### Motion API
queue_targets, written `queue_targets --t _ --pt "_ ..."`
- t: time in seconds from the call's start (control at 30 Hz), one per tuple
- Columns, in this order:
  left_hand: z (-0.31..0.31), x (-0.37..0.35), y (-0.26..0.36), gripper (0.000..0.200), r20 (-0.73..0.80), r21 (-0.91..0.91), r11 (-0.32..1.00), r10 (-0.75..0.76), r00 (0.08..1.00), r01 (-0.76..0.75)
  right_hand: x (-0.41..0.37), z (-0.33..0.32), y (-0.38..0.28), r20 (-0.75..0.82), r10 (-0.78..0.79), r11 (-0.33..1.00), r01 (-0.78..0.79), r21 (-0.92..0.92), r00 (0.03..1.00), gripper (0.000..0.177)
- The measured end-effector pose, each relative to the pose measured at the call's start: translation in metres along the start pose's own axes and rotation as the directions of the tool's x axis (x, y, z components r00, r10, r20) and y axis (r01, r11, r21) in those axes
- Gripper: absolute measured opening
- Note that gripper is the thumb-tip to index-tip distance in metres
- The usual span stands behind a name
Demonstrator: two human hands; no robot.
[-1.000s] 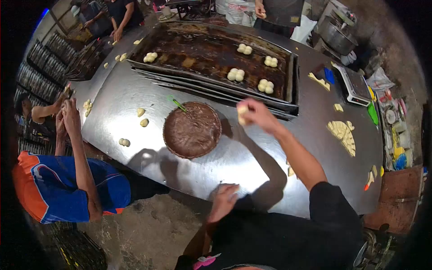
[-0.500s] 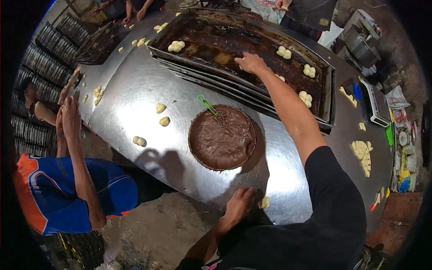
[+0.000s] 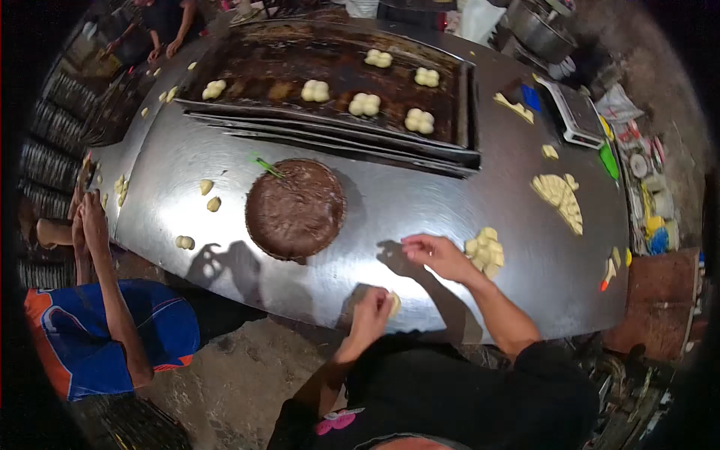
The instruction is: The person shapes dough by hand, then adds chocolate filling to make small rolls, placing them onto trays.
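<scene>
My left hand (image 3: 371, 309) rests at the near edge of the steel table (image 3: 420, 202), its fingers closed around a small piece of dough (image 3: 394, 303). My right hand (image 3: 436, 253) hovers low over the table, fingers pointing left, just beside a pile of cut dough pieces (image 3: 486, 251). Whether it holds anything is unclear. A round brown pan of chocolate filling (image 3: 295, 211) with a green utensil (image 3: 268, 168) sits left of both hands. Beyond it lies a dark baking tray (image 3: 255, 75) carrying several clustered dough buns (image 3: 364, 104).
A person in a blue and orange shirt (image 3: 112, 330) stands at the left with raised hands (image 3: 86, 221). Loose dough balls (image 3: 206, 186) lie at the table's left. A fan of cut dough (image 3: 559, 196), a scale (image 3: 574, 112) and cluttered containers (image 3: 652, 202) are at the right.
My right hand has pulled back from the baking tray to the near table beside the dough pile. A new bun cluster lies on the tray. My left hand has closed on the dough piece.
</scene>
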State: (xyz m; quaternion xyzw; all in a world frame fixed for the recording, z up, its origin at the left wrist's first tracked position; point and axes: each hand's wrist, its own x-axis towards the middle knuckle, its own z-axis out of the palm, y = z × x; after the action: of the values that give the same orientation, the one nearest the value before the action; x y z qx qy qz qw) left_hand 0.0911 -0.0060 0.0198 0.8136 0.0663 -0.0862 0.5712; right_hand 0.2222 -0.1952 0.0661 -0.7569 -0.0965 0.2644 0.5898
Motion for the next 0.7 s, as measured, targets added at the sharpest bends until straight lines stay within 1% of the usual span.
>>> queue_targets --t 0.03,0.07,0.1,0.13,0.17,0.2,0.23,0.27,0.3,0.37,0.4,0.43,0.47,0.5,0.53,0.57,0.63,0.7 --pt "0.007 0.007 0.004 0.022 -0.027 -0.036 0.999 0.024 0.999 -0.025 -0.023 0.005 0.006 0.015 0.078 0.988 -0.08 0.135 0.997 0.035" --pt "0.02 0.014 -0.005 0.023 0.03 -0.116 0.993 -0.006 1.0 0.009 -0.045 0.01 0.011 0.002 0.175 0.944 -0.168 0.283 0.985 0.036" --pt "0.027 0.018 0.014 0.022 0.054 -0.101 0.995 0.03 0.998 -0.024 -0.063 0.014 0.01 -0.032 0.166 0.944 -0.149 0.293 0.986 0.037" --pt "0.043 0.021 0.023 0.023 0.009 -0.145 0.987 0.078 0.997 -0.076 -0.08 0.015 0.007 -0.096 0.146 0.973 -0.126 0.193 0.985 0.037" --pt "0.052 0.022 0.035 0.024 0.033 -0.061 0.994 0.092 0.995 -0.09 -0.093 0.013 0.007 -0.158 0.124 0.99 -0.111 0.09 0.98 0.036" --pt "0.056 0.016 0.062 0.025 0.064 -0.113 0.992 0.065 0.996 -0.058 -0.099 0.008 0.026 -0.303 0.041 0.992 -0.076 -0.106 0.952 0.033" --pt "0.064 0.014 0.069 0.025 0.132 -0.196 0.98 0.058 0.99 -0.031 -0.109 0.0 0.026 -0.379 0.025 0.998 -0.045 -0.044 0.925 0.028" --pt "0.075 0.013 0.066 0.026 0.155 -0.226 0.971 0.121 0.981 -0.084 -0.116 -0.011 0.036 -0.374 0.033 0.999 -0.026 0.025 0.927 0.026" --pt "0.085 0.01 0.072 0.028 0.204 -0.557 0.829 0.09 0.975 0.04 -0.123 -0.02 0.034 -0.355 0.043 0.992 0.002 0.127 0.934 0.027" --pt "0.09 0.004 0.083 0.032 0.194 -0.525 0.848 0.035 0.98 0.073 -0.143 -0.031 0.016 -0.231 0.126 0.906 -0.017 0.422 0.965 0.025" --pt "0.093 0.001 0.088 0.032 0.164 -0.522 0.85 0.027 0.986 0.063 -0.15 -0.031 0.02 -0.238 0.129 0.904 -0.015 0.428 0.963 0.025" --pt "0.1 -0.003 0.091 0.032 0.168 -0.52 0.852 0.033 0.985 0.06 -0.153 -0.033 0.025 -0.306 0.015 0.962 0.07 0.265 0.952 0.025" --pt "0.108 -0.007 0.093 0.031 0.144 -0.56 0.828 0.071 0.987 0.021 -0.157 -0.034 0.03 -0.353 -0.105 0.985 0.146 0.09 0.93 0.025" --pt "0.115 -0.011 0.096 0.03 0.121 -0.599 0.801 0.108 0.987 -0.014 -0.161 -0.033 0.035 -0.361 -0.104 0.985 0.145 0.089 0.927 0.025" --pt "0.118 -0.015 0.092 0.026 0.165 -0.628 0.777 0.083 0.983 0.04 -0.164 -0.033 0.04 -0.387 -0.062 0.994 0.094 0.064 0.92 0.024" --pt "0.12 -0.015 0.088 0.026 0.171 -0.631 0.775 0.096 0.981 0.034 -0.166 -0.034 0.043 -0.414 -0.024 0.998 0.043 0.038 0.91 0.023" --pt "0.12 -0.016 0.083 0.023 0.252 -0.502 0.861 0.048 0.966 0.088 -0.169 -0.036 0.046 -0.355 0.017 0.996 0.014 0.085 0.935 0.019" --pt "0.116 -0.014 0.081 0.021 0.266 -0.506 0.856 0.042 0.963 0.102 -0.172 -0.04 0.043 -0.265 0.139 0.974 -0.083 0.212 0.954 0.012"
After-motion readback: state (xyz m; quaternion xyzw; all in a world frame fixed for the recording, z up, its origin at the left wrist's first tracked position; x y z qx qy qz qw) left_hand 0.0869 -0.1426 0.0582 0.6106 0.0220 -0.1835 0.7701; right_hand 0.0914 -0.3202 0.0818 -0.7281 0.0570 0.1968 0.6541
